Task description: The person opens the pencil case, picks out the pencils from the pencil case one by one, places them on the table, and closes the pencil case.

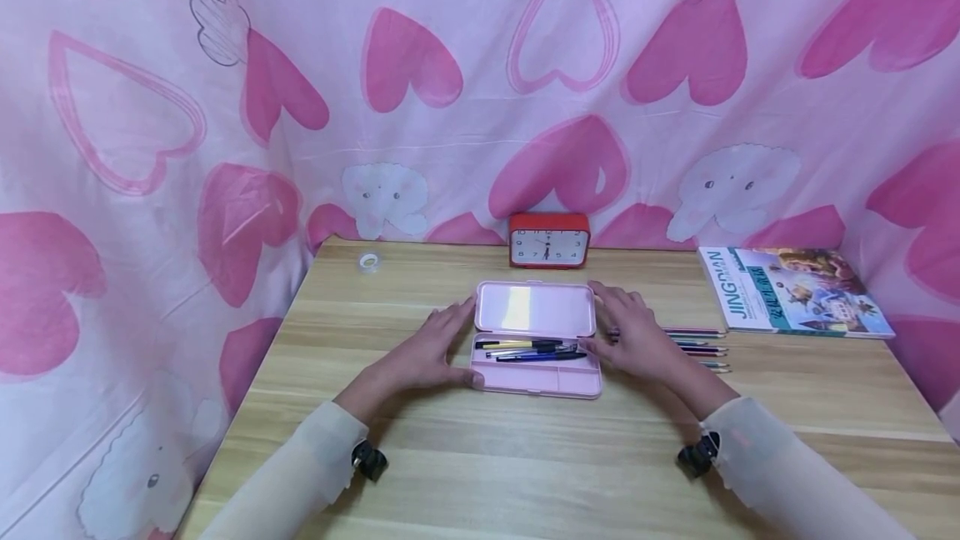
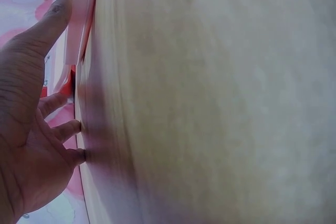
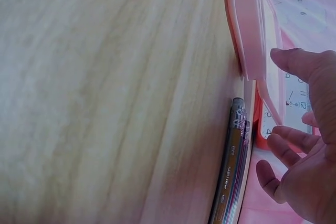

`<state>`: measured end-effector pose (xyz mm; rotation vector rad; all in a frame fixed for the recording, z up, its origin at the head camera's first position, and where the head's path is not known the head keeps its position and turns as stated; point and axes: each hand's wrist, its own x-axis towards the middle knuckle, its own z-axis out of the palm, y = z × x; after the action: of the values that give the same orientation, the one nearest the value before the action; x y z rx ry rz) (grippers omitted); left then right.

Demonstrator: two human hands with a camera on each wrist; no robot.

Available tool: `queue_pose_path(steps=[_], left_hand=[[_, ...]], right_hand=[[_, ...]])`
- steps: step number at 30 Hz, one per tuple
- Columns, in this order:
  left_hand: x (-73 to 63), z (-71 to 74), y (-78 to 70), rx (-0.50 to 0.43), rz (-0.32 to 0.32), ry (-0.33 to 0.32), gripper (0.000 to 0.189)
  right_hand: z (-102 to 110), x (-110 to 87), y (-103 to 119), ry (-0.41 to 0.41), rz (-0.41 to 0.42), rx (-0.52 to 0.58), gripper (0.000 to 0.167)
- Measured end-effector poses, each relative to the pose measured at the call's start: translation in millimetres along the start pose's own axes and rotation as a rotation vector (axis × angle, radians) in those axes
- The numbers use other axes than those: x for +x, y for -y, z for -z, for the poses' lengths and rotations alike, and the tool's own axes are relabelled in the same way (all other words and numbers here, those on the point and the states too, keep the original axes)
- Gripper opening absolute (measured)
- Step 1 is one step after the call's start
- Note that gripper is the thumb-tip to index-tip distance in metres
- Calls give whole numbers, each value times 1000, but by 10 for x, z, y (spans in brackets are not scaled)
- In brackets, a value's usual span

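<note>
A pink pencil case (image 1: 580, 382) lies unfolded on the table, its lid (image 1: 557, 308) tipped back toward the clock. Several pens (image 1: 528, 349) fill its upper compartment. At the left side, my left hand (image 1: 429, 350) is spread, thumb at the lower left corner and index fingertip by the lid's left edge. My right hand (image 1: 636, 336) spans the other side, with the thumb near the tray's right edge and the index finger at the lid's upper right corner. Several pencils (image 3: 231, 166) lie on the table beside and partly behind the right hand.
A red alarm clock (image 1: 549, 241) stands behind the case. The magazine (image 1: 798, 292) lies at the back right, and a small tape roll (image 1: 369, 262) sits at the back left. A pink heart-patterned curtain (image 1: 420, 140) hangs along the table's far edge.
</note>
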<state>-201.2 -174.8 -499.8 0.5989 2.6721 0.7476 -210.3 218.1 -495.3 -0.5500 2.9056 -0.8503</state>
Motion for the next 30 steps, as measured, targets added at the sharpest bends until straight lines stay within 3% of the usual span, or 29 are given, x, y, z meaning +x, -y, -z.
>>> queue_pose_path(steps=[10,15,20,25,30], left_hand=[[-71,-20,-11,22,-23,-81,148],[-107,-26,-34,55,-45,-113,146],[-143,-27,-47,88,-84,-138,139],[-220,-30,-35,85,-189,-173,116],[-272,-34,-29,70,-317,-168,61]], right_hand=[[87,-26,60,-63,12,107,98],[126,-79,141,-108,46,147,72],[109,-201,221,-92,86,129,49],[95,-349,173,-62,154,145,33],[55,-507,113,43,218,129,43]])
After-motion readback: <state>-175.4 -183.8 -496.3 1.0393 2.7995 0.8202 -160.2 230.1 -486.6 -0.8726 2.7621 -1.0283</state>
